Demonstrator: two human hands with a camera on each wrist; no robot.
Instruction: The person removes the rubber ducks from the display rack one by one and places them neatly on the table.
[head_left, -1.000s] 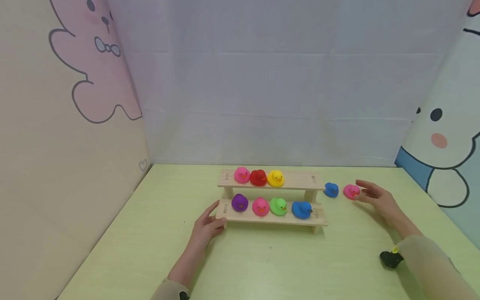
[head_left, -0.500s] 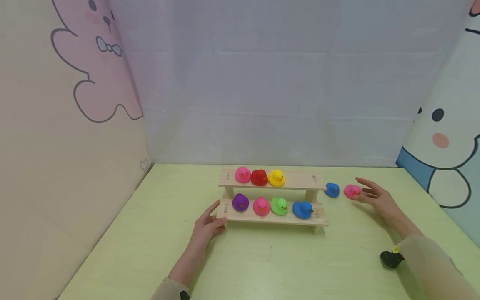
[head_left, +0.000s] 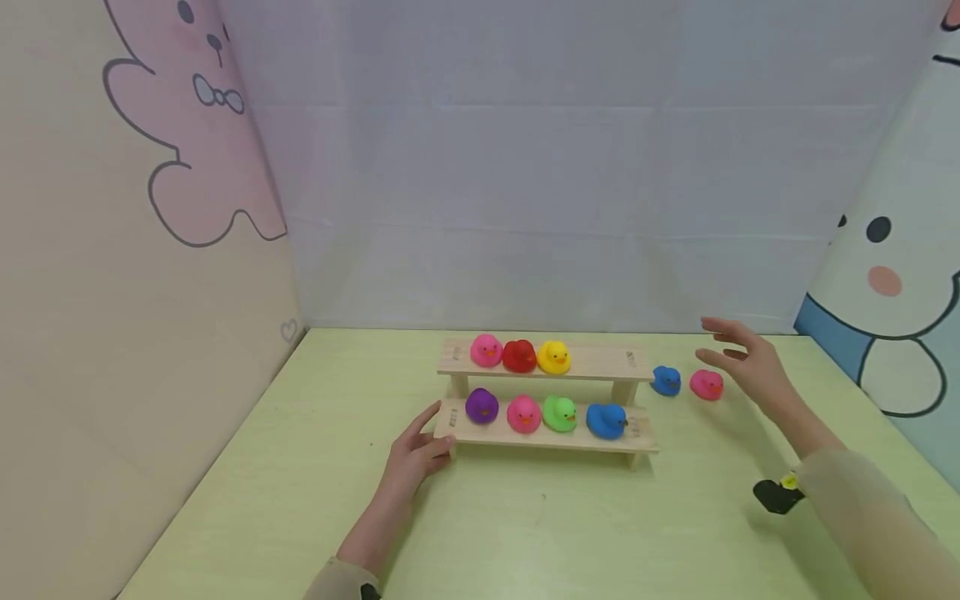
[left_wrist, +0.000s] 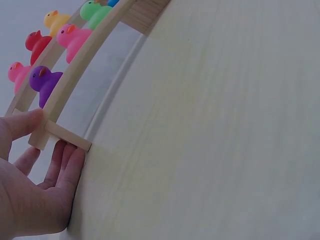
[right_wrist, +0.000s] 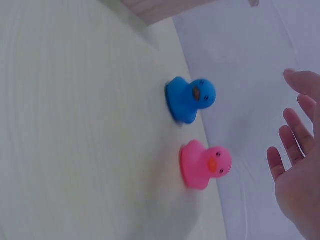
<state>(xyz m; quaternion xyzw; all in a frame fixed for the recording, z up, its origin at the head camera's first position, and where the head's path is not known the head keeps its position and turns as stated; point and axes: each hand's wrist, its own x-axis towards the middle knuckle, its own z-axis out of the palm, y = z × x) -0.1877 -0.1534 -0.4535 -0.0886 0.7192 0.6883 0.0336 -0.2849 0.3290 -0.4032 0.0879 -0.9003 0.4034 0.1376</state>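
My left hand [head_left: 411, 457] grips the left end of the two-tier wooden shelf [head_left: 622, 444]; the left wrist view shows the thumb on the lower board and fingers by its leg. On the lower board stand a purple duck [head_left: 482, 406], a pink duck [head_left: 524, 414], a green duck [head_left: 559, 413] and a blue duck [head_left: 607, 422]. The upper board bears a pink duck [head_left: 487, 351], a red duck [head_left: 519, 356] and a yellow duck [head_left: 554, 357]. Right of the shelf, my right hand [head_left: 753, 367] hovers with loose fingers, holding nothing, above a loose pink duck [right_wrist: 202, 165] and a loose blue duck [right_wrist: 187, 100].
The pale yellow table [head_left: 300, 500] ends at a white cloth [head_left: 525, 183] hanging behind the shelf. Side panels with cartoon animals stand left and right. A black object with a yellow part [head_left: 778, 496] hangs by the right sleeve.
My right hand has risen up and away from the loose pink duck, which stays on the table. The left hand has kept its grip on the shelf.
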